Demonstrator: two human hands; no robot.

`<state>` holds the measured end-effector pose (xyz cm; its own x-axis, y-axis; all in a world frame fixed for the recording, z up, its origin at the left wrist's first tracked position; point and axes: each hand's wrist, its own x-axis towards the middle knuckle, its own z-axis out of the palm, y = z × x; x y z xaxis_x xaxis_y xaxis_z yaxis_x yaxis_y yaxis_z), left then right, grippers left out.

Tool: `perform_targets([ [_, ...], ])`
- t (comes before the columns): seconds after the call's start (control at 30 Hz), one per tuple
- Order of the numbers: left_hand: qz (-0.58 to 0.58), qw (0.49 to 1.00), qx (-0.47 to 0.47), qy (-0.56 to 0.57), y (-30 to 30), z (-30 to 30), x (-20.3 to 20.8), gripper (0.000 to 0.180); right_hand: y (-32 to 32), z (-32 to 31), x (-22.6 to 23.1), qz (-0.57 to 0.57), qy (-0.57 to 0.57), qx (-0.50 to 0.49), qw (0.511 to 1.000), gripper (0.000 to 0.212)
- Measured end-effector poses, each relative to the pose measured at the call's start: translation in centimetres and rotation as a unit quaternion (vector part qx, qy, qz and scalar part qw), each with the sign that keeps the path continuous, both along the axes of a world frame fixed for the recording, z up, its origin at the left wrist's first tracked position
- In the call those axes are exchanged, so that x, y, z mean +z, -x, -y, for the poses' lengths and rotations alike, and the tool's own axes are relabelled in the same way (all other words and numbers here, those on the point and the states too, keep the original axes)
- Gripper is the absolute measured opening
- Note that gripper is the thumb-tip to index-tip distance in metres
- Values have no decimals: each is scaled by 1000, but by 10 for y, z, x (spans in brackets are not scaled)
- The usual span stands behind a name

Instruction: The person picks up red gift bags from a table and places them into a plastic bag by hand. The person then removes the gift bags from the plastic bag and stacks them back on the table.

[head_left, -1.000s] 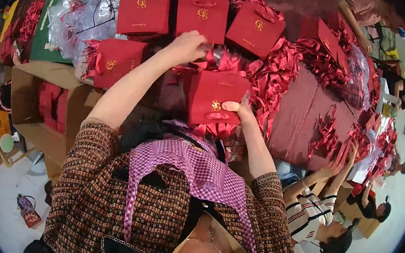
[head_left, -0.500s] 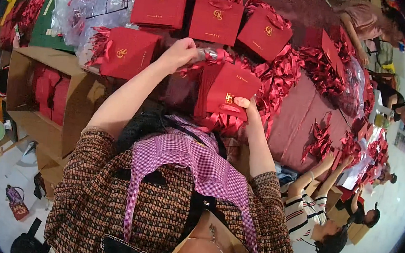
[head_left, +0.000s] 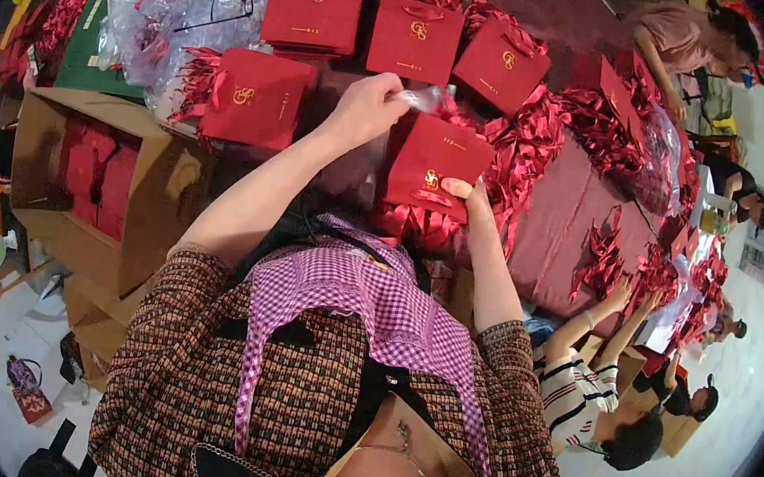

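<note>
My right hand (head_left: 473,202) grips a stack of red gift bags (head_left: 435,156) by its near edge, thumb on top and the other fingers hidden beneath. Red ribbon handles hang from the stack's near side. Just past its far left corner, my left hand (head_left: 373,105) is closed, pinching a crumpled piece of clear plastic (head_left: 421,98) that is partly blurred. More stacks of red bags with gold marks lie beyond: one left of my left hand (head_left: 260,100), and three in a row, at the left (head_left: 313,10), middle (head_left: 414,39) and right (head_left: 503,65).
Loose clear plastic bags (head_left: 159,15) and black-framed glasses (head_left: 230,4) lie at the far left. An open cardboard box (head_left: 158,201) with red bags inside stands at left. Red ribbons (head_left: 527,142) heap on the right. A co-worker in a striped shirt (head_left: 579,399) handles ribbons there.
My left hand has moved right with the clear plastic, closer to the stack's far edge. The stack in my right hand has shifted slightly and looks more squarely aligned.
</note>
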<state>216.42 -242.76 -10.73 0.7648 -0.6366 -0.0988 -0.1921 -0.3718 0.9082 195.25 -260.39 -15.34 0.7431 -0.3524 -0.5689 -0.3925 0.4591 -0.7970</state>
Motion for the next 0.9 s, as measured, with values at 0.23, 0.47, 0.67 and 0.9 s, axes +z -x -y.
perform_targets([
  [0.23, 40, 990, -86, -101, 22, -35, 3, 36, 6, -2, 10, -48, -24, -36, 998, 61],
  [0.47, -74, 986, -11, -151, 44, -50, -45, 39, 1, -27, 31, -28, -118, -102, 987, 56],
  [0.67, -377, 920, 89, 63, 46, -51, -63, 21, -1, -29, 14, -13, -178, -137, 974, 43],
  [0.9, -354, 932, 76, 17, 51, -55, -36, 37, -9, -48, 55, 23, -281, -220, 934, 36],
])
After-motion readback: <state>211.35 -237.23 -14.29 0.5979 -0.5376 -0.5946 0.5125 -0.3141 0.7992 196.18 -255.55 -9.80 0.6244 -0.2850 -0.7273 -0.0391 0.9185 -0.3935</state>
